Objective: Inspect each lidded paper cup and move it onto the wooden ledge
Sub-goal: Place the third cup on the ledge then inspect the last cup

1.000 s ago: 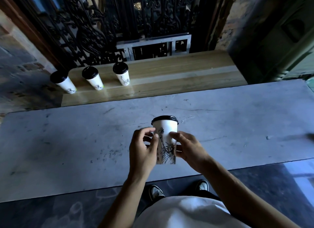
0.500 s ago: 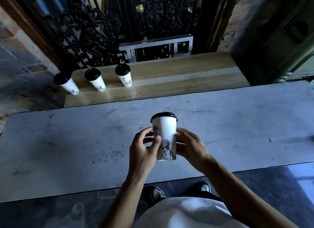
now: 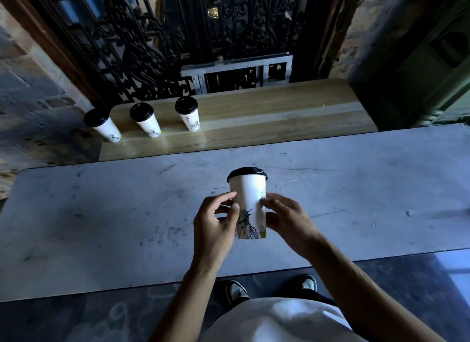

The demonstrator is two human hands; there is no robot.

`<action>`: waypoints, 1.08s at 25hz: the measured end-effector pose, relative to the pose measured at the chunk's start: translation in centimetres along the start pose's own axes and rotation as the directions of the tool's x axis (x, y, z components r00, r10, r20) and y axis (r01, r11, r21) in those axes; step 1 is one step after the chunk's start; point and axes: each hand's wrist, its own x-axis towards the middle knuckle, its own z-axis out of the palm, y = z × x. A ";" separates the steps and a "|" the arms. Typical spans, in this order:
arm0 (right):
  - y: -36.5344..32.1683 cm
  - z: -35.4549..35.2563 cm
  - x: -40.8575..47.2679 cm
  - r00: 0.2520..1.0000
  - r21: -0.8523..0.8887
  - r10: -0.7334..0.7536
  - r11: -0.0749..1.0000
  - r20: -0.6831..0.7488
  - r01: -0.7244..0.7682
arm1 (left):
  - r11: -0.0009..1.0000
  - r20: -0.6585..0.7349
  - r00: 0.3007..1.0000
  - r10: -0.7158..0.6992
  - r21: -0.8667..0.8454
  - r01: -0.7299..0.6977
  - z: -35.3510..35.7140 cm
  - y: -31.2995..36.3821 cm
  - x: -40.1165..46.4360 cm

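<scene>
A white paper cup (image 3: 250, 199) with a black lid and a dark line drawing is held upright above the grey stone counter (image 3: 101, 214). My left hand (image 3: 216, 224) grips its left side with fingertips and my right hand (image 3: 284, 219) grips its right side. Three more lidded cups stand in a row at the left end of the wooden ledge (image 3: 279, 112): one at the far left (image 3: 103, 124), one in the middle (image 3: 145, 119) and one to the right (image 3: 187, 112).
A black ornate iron grille (image 3: 178, 36) rises behind the ledge. A dark green cabinet (image 3: 419, 61) stands at the right end. Rough stone wall lies at the left. My shoes (image 3: 236, 290) show below the counter's near edge.
The cup has been turned in my fingers, so the drawing now faces lower left and a green patch shows at the base. Both hands stay on it.
</scene>
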 end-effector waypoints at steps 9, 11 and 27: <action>0.7 -0.4 0.7 1.000 0.015 0.019 1.000 0.015 -0.020 | 0.996 -0.005 0.997 -0.076 -0.043 0.076 -0.1 -0.3 0.1; 1.2 -0.5 0.9 0.999 0.008 -0.002 1.000 0.035 0.002 | 0.997 -0.008 0.998 -0.068 -0.038 0.068 -0.3 -0.4 0.1; 0.8 -0.8 0.9 0.999 -0.023 -0.024 0.999 0.040 0.025 | 0.995 -0.043 0.995 -0.095 -0.024 0.094 -0.5 -1.1 0.3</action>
